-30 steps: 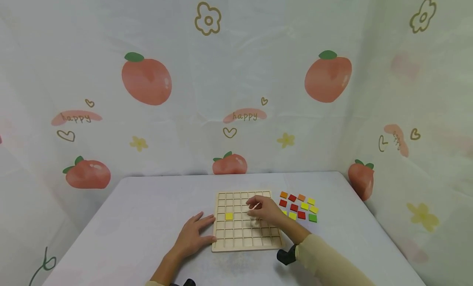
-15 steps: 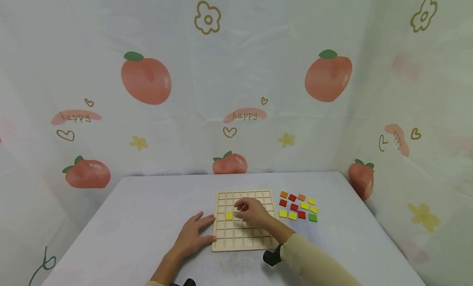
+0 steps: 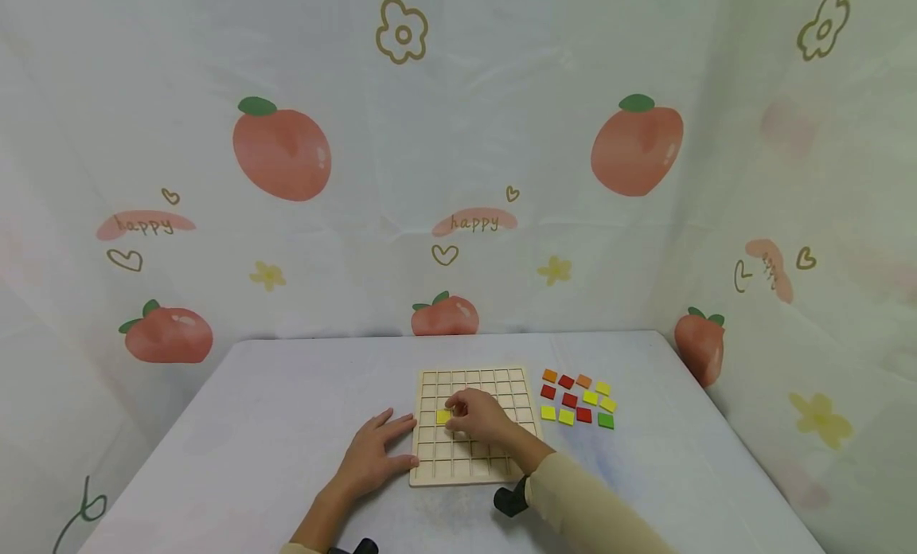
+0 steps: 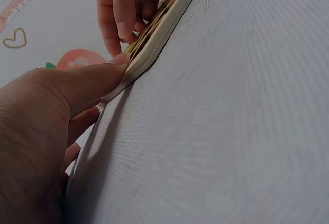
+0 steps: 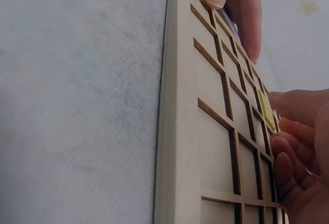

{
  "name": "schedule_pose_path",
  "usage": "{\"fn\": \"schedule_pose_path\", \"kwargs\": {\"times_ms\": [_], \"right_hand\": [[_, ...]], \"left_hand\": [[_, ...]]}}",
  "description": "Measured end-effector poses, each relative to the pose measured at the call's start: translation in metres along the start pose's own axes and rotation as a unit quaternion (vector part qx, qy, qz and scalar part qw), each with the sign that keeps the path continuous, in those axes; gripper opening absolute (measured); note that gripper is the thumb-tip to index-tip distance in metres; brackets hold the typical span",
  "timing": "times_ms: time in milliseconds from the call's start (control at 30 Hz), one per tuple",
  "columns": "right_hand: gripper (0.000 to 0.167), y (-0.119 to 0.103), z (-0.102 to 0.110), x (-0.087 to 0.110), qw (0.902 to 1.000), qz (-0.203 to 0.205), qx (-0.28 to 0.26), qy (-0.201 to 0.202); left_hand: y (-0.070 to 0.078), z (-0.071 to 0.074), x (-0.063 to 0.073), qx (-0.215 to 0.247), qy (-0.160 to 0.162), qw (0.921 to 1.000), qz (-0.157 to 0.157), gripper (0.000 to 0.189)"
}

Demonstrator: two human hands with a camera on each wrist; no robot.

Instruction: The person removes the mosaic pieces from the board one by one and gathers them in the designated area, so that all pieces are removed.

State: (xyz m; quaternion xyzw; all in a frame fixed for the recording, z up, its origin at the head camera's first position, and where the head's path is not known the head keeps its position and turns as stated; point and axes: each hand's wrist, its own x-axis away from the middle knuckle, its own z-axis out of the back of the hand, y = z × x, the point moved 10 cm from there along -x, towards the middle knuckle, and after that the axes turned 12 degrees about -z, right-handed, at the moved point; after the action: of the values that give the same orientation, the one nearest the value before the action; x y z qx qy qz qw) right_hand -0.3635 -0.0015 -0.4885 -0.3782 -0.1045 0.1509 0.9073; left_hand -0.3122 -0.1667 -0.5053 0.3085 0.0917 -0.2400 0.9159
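A pale wooden grid board [image 3: 510, 388] lies on the table, with one yellow square tile [image 3: 442, 417] in a cell on its left side. My left hand [image 3: 368, 450] lies beside the board with fingers spread, its thumb and fingertips touching the left edge. My right hand [image 3: 481, 417] reaches over the board. Its thumb and index fingertips stand apart at the yellow tile, and its other fingers are curled in. In the right wrist view, those fingertips come right up to the yellow tile [image 5: 266, 111]; part of it is hidden behind them.
Right of the board lie loose square tiles: several red [image 3: 569, 399] and yellow [image 3: 567, 417], two orange [image 3: 549, 376], and one green [image 3: 606, 420]. The white-covered table [image 3: 301, 395] meets a fruit-patterned curtain [image 3: 344, 283] at its back edge.
My right hand has moved left across the board to the yellow tile, its thumb and index finger still apart. My left hand has stayed at the board's left edge.
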Motion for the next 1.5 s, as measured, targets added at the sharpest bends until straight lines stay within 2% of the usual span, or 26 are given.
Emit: {"fn": "schedule_pose_path", "kwargs": {"times_ms": [233, 400, 800, 1100, 1500], "right_hand": [[0.017, -0.002, 0.001, -0.002, 0.9994, 0.001, 0.019, 0.028], [0.015, 0.001, 0.0, -0.005, 0.9993, -0.014, 0.019, 0.03], [0.021, 0.004, 0.001, -0.003, 0.9983, -0.028, -0.046, 0.022], [0.021, -0.002, -0.006, -0.001, 0.999, -0.008, -0.033, 0.029], [0.017, 0.002, 0.009, 0.004, 0.9944, -0.009, -0.101, 0.029]], "left_hand": [[-0.001, 0.0, 0.0, -0.002, 0.001, 1.0, 0.0, 0.067], [0.001, 0.0, 0.0, -0.003, -0.001, 1.0, 0.003, 0.066], [0.0, 0.0, 0.001, 0.001, 0.001, 1.0, 0.001, 0.066], [0.001, -0.001, 0.0, -0.001, 0.003, 1.0, -0.009, 0.066], [0.005, 0.004, 0.0, -0.005, 0.006, 1.0, -0.001, 0.065]]}}
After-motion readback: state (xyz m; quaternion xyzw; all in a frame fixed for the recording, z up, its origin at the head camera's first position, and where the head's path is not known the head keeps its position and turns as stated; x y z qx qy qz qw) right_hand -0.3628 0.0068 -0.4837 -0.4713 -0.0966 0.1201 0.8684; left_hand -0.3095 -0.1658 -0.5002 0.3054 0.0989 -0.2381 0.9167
